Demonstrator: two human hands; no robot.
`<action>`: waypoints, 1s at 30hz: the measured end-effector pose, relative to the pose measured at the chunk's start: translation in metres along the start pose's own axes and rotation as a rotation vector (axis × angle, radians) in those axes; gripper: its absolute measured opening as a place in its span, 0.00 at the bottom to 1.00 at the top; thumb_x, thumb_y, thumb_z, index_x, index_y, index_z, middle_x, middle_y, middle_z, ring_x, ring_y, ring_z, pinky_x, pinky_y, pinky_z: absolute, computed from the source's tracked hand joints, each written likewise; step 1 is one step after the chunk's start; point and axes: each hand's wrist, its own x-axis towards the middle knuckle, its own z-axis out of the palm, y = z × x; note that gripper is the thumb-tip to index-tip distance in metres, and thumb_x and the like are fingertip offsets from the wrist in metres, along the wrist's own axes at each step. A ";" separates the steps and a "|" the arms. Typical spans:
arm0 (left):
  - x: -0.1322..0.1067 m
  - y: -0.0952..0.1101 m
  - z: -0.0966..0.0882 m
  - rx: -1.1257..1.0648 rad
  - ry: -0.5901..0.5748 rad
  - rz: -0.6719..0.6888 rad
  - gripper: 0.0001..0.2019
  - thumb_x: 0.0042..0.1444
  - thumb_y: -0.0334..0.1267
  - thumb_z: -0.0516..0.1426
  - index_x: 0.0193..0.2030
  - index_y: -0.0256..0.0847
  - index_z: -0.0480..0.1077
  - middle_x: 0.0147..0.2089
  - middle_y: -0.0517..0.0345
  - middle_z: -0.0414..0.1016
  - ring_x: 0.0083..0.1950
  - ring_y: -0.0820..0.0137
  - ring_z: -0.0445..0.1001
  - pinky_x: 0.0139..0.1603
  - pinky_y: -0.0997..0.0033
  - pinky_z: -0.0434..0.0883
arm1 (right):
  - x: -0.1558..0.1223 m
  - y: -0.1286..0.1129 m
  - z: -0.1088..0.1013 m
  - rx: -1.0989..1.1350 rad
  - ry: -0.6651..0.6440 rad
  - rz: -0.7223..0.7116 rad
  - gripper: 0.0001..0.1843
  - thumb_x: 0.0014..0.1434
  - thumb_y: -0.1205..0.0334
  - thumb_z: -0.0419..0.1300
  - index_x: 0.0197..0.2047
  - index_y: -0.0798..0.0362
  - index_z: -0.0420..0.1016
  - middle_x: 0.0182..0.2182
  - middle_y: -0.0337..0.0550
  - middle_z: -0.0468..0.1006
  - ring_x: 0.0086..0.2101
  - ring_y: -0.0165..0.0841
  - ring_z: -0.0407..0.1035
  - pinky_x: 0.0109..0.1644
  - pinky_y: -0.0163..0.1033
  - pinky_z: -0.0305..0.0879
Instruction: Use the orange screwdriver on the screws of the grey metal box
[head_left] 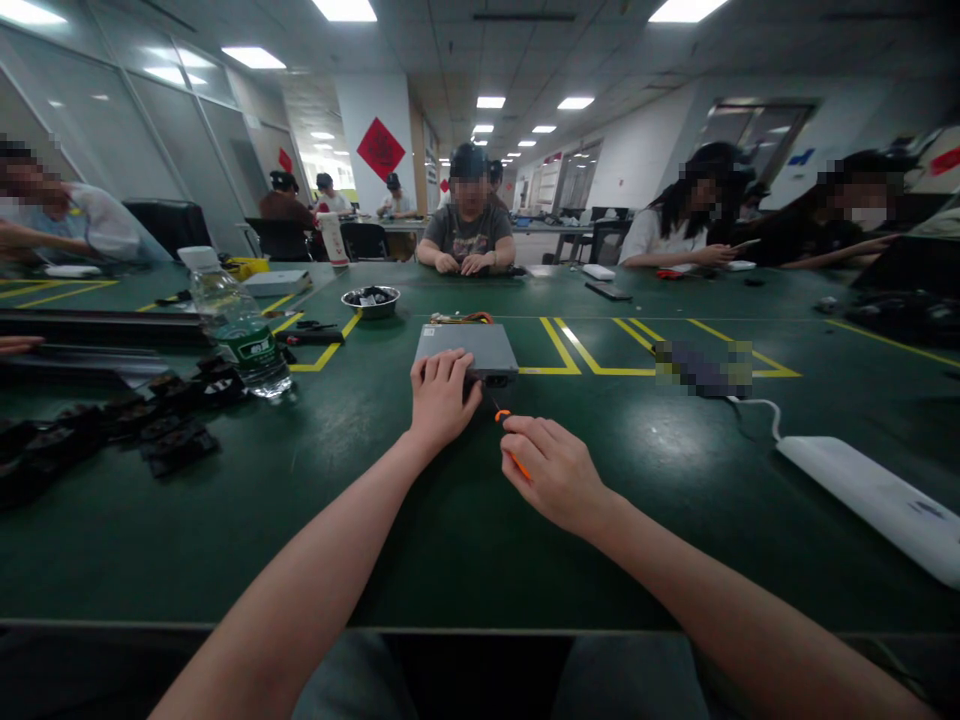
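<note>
A grey metal power supply unit [491, 345] lies flat on the green table, with a socket on its near side and coloured wires at its far edge. Across its near left corner my left hand [442, 400] is closed, fingers on top and thumb by the front. My right hand [556, 470] is wrapped round an orange and black screwdriver [503, 415]. The screwdriver's thin shaft points up toward the near face of the unit, close to the socket. Whether its tip touches the unit, I cannot tell.
To the left stand a water bottle [244, 330] and several black parts [176, 445]. A metal bowl [371, 301] of small pieces sits behind. On the right lies a white power bank [870, 500] with a cable. Across the table a person [469, 225] works; others sit either side.
</note>
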 end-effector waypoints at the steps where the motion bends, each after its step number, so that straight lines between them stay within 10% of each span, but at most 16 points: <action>1: 0.000 0.000 0.000 0.003 0.002 -0.002 0.17 0.56 0.41 0.51 0.52 0.43 0.61 0.56 0.52 0.65 0.58 0.62 0.59 0.60 0.56 0.49 | 0.000 0.000 0.000 -0.007 -0.013 -0.009 0.04 0.56 0.70 0.52 0.34 0.55 0.65 0.36 0.46 0.73 0.32 0.32 0.66 0.36 0.38 0.63; 30: 0.000 0.000 -0.001 0.005 -0.008 0.013 0.18 0.55 0.39 0.51 0.53 0.44 0.61 0.56 0.52 0.65 0.58 0.61 0.59 0.60 0.55 0.49 | -0.013 0.028 -0.015 -0.046 0.173 0.073 0.04 0.51 0.70 0.55 0.31 0.53 0.65 0.31 0.41 0.75 0.28 0.27 0.65 0.32 0.34 0.61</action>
